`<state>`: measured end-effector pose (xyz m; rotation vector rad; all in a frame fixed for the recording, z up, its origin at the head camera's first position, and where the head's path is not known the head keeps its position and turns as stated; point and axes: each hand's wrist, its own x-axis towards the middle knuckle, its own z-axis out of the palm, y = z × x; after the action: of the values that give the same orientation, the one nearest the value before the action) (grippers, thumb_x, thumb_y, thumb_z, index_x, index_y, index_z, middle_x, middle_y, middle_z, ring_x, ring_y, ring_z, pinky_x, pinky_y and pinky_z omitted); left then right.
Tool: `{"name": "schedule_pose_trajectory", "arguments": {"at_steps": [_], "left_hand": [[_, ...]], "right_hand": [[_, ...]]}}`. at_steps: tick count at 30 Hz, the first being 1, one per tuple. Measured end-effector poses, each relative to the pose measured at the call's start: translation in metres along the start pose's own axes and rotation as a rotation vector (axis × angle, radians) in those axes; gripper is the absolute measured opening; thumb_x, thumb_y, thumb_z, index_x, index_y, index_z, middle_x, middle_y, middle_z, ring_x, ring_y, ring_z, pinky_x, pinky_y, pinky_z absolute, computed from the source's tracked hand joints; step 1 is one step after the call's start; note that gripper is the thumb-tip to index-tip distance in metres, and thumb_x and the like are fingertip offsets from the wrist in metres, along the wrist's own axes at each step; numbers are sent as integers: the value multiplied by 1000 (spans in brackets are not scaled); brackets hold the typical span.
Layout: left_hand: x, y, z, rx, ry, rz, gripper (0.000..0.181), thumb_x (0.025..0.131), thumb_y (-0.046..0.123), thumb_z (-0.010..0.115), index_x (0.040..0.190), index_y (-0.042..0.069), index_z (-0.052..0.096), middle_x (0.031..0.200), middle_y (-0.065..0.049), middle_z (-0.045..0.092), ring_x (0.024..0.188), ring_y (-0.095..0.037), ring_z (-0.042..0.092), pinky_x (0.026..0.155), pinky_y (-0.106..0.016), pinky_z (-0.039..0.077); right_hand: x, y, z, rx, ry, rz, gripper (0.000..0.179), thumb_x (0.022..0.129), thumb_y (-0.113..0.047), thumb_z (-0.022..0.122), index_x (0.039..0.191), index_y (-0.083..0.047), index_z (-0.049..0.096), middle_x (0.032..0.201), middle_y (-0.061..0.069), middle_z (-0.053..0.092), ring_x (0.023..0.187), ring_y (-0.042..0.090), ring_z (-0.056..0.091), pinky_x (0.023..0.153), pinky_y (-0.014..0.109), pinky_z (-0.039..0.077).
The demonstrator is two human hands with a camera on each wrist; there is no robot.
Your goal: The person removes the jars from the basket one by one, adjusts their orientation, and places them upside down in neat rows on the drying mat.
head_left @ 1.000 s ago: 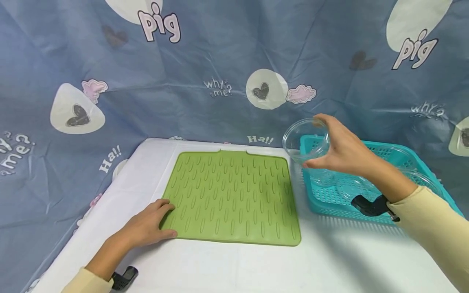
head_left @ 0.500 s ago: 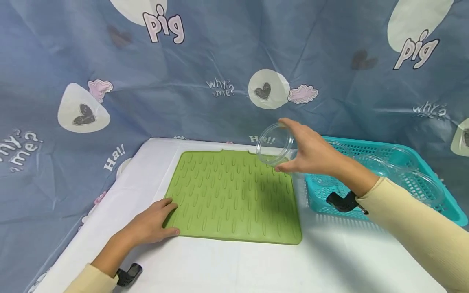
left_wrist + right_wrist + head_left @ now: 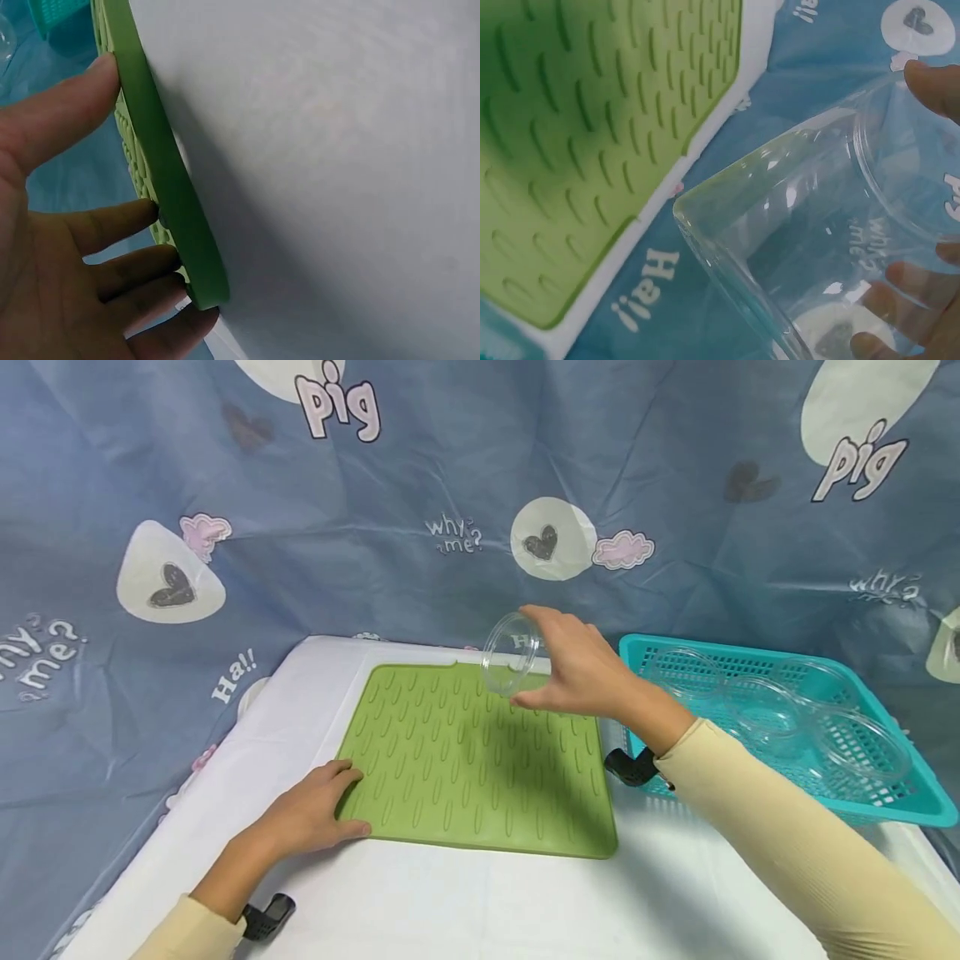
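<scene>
Over the far part of the green ridged mat [image 3: 442,760], my right hand [image 3: 581,668] holds a clear round bowl [image 3: 508,656], tipped on its side with its rim facing left. Thumb and fingers spread round the bowl's outside; in the right wrist view, the fingers [image 3: 919,285] show through its clear wall [image 3: 780,217]. My left hand [image 3: 303,814] rests at the mat's near left corner. The left wrist view shows its thumb and fingers [image 3: 112,225] extended, with their tips against the mat's edge [image 3: 176,195].
To the right stands a turquoise perforated basket [image 3: 795,653] with several clear bowls [image 3: 858,747] in it. A white cloth [image 3: 420,902] covers the table, and a blue printed curtain [image 3: 390,585] hangs close behind.
My right hand has carried the bowl leftward from above the basket's edge to over the mat, turning its rim more to the left. The left hand stays at the mat's corner.
</scene>
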<state>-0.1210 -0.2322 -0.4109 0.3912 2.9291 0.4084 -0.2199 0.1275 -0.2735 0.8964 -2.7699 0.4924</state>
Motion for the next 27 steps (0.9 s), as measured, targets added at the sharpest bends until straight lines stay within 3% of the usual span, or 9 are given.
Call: {"name": "schedule_pose_trajectory", "arguments": {"at_steps": [10,16,21,27], "left_hand": [[-3,-5,-4,-18,-55,46,91,73,39,86,145,0,47,150,-29,39,136,-49,43,104,-61,46],[-3,-6,-7,7,-30,53,86,72,36,87,142,0,50,148,-29,41,136,-48,43,104,-61,46],[-2,-6,-9,21,-21,43,87,70,36,88,140,1,53,148,-29,42,136,-48,43,104,-61,46],[-1,-5,-8,-22,-66,39,86,74,41,85,142,1,51,150,-29,41,138,-48,42,106,-61,44]], "right_hand": [[5,-3,34,19,-95,-6,112,69,-57,84,155,-12,28,155,13,43,140,38,45,110,68,38],[3,1,44,33,-102,-27,112,67,-56,86,155,-15,31,155,10,44,140,39,44,109,68,38],[2,-1,49,58,-118,-49,110,67,-56,86,155,-16,33,154,7,46,139,35,48,108,64,42],[-6,-10,57,81,-119,-14,111,65,-58,87,154,-16,34,151,5,50,132,33,54,106,57,47]]}}
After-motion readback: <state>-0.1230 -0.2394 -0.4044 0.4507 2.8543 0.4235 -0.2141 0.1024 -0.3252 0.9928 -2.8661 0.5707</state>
